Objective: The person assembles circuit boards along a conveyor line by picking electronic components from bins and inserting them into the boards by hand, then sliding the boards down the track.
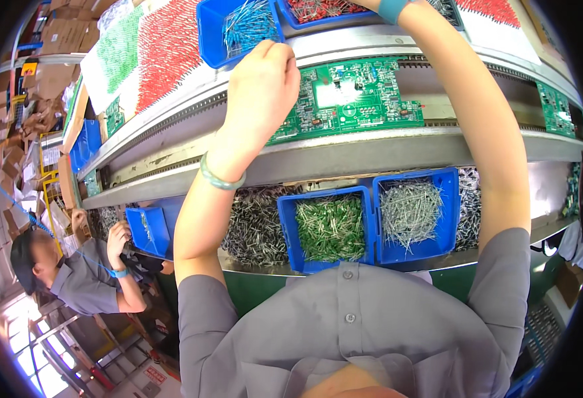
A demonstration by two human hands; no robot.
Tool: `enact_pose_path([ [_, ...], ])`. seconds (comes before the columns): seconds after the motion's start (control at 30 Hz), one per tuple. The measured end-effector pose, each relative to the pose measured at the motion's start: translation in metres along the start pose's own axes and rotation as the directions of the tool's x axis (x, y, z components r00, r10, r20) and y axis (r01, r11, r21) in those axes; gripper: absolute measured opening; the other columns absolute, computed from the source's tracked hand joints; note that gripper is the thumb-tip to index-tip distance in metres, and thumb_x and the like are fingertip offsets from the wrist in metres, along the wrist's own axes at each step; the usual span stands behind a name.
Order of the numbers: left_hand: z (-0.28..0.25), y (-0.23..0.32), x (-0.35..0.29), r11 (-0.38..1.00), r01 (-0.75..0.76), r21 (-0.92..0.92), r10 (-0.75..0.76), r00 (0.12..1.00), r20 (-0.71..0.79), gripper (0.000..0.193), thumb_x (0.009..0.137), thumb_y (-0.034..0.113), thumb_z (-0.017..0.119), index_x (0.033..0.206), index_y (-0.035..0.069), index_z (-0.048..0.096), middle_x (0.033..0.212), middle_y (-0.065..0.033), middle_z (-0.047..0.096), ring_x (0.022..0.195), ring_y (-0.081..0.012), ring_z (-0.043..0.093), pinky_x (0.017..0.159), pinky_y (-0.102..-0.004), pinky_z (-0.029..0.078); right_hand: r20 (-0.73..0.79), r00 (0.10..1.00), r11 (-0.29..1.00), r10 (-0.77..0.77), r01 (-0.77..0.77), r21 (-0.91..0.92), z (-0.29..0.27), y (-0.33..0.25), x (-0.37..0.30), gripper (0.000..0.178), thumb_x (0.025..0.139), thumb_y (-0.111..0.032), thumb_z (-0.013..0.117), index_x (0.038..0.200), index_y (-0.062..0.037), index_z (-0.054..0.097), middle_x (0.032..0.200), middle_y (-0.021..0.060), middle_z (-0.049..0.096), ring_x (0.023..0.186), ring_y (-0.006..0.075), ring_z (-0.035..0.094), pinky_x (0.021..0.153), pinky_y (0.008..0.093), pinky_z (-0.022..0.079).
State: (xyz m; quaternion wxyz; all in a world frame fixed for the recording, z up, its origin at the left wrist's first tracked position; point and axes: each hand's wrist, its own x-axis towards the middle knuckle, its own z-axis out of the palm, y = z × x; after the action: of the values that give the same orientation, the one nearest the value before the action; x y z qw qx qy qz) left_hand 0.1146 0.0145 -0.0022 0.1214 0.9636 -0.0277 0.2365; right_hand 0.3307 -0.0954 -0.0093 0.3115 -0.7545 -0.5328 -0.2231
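My left hand (265, 83) is closed, its fingers curled together over the left part of a green circuit board (364, 113). What it may hold is hidden behind the fingers. Just beyond it stands a blue bin with blue leaded components (251, 26). My right hand (369, 3) reaches to the far edge, mostly out of the picture, by a bin of red leaded components (321, 9); its fingers do not show. The board lies between the two rails of a conveyor line, carrying many small parts.
Nearer me are bins of green leaded components (331, 229) and silver pins (410, 212), beside a heap of dark parts (255, 225). Another board (556, 109) sits farther right on the line. Red component rows (169, 50) lie far left. A co-worker (82, 278) works at left.
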Motion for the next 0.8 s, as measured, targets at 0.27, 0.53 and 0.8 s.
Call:
enact_pose_path([
  [0.27,-0.002,0.009,-0.006,0.971,0.025,-0.239,0.008,0.991,0.137,0.010,0.079,0.002,0.061,0.086,-0.002,0.067,0.086,-0.0143,0.061,0.082,-0.0313,0.061,0.075,-0.0378,0.049,-0.023,1.000,0.998,0.018,-0.017,0.054,-0.009,-0.017,-0.005,0.012,0.073,-0.004,0.060,0.081,-0.0029,0.070,0.082,0.0179,0.066,0.081,0.0345,0.063,0.077,0.0397,0.050],
  [0.53,0.000,0.012,-0.007,0.969,-0.048,-0.242,0.124,0.943,0.310,0.011,0.077,0.005,0.064,0.085,-0.002,0.067,0.085,-0.0132,0.060,0.083,-0.0299,0.060,0.076,-0.0374,0.048,0.215,0.946,0.906,0.245,-0.302,0.298,-0.067,-0.053,-0.037,0.013,0.076,-0.003,0.065,0.087,0.0004,0.068,0.076,0.0161,0.067,0.068,0.0232,0.067,0.066,0.0303,0.051],
  [0.8,0.003,0.024,-0.007,0.932,-0.351,0.092,0.303,0.891,0.339,0.009,0.072,0.007,0.062,0.079,0.001,0.063,0.080,-0.0107,0.059,0.079,-0.0259,0.061,0.071,-0.0361,0.052,0.394,0.867,0.865,0.306,-0.426,0.266,-0.080,-0.056,-0.113,0.013,0.081,-0.004,0.062,0.092,0.0002,0.066,0.084,0.0082,0.067,0.076,0.0155,0.062,0.067,0.0271,0.048],
])
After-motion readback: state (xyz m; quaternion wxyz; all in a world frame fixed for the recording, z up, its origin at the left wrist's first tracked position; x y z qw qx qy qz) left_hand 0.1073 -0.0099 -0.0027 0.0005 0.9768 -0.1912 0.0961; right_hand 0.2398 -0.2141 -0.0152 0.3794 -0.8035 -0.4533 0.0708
